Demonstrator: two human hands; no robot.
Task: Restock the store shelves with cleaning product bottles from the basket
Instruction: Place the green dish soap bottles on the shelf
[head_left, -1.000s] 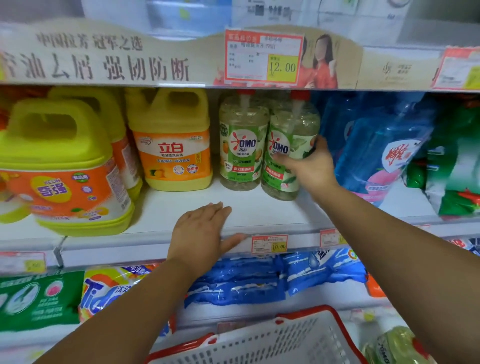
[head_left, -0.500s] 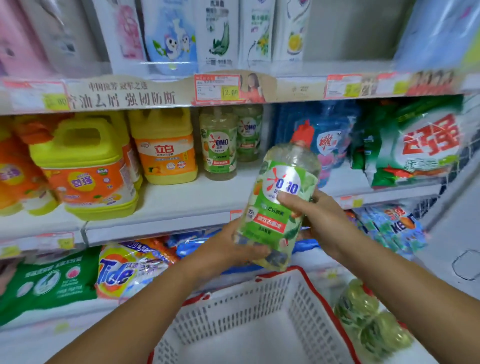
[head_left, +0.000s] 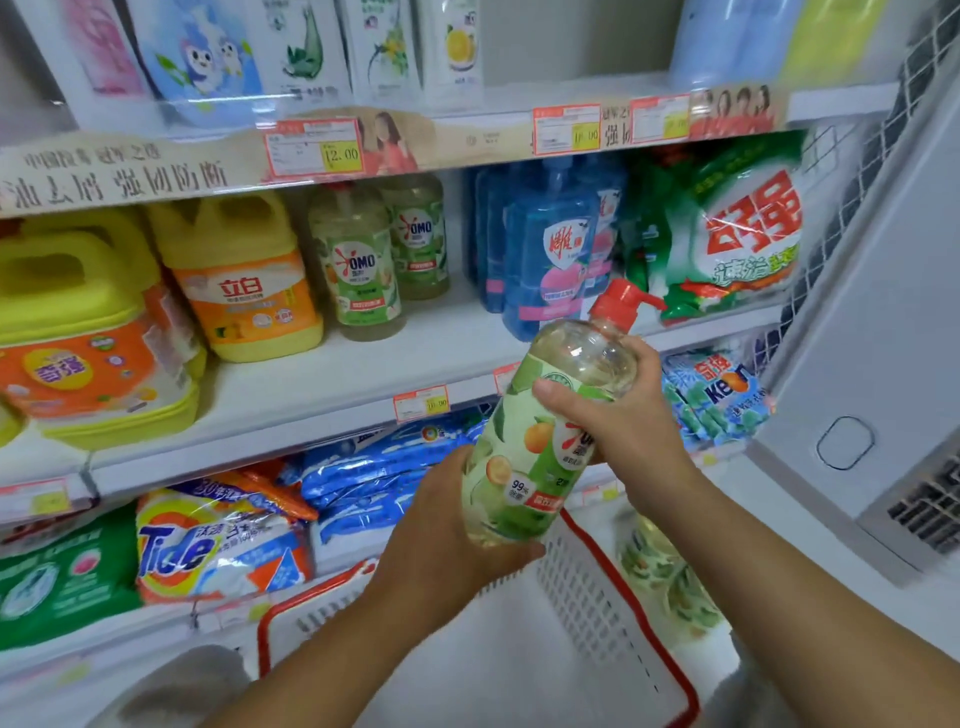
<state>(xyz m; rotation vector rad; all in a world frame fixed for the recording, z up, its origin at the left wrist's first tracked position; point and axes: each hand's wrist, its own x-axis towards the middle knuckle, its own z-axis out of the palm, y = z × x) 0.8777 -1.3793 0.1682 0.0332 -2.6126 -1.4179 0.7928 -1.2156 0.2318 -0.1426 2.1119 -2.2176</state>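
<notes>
I hold a clear OMO bottle with a green label and red pump cap, tilted, in front of the shelves above the basket. My left hand grips its base from below. My right hand grips its upper body, thumb across the label. The white basket with a red rim sits below my arms and looks empty inside. Two matching OMO bottles stand on the middle shelf, one behind the other.
Yellow detergent jugs stand left of the OMO bottles, blue refill pouches and a green bag to the right. Tide and blue bags fill the lower shelf. More green bottles lie right of the basket. A white cabinet stands at the right.
A second ago my right hand held a bottle on the shelf and my left rested on the shelf edge. Now both hands hold a bottle in front of the shelves, turned since half a second ago.
</notes>
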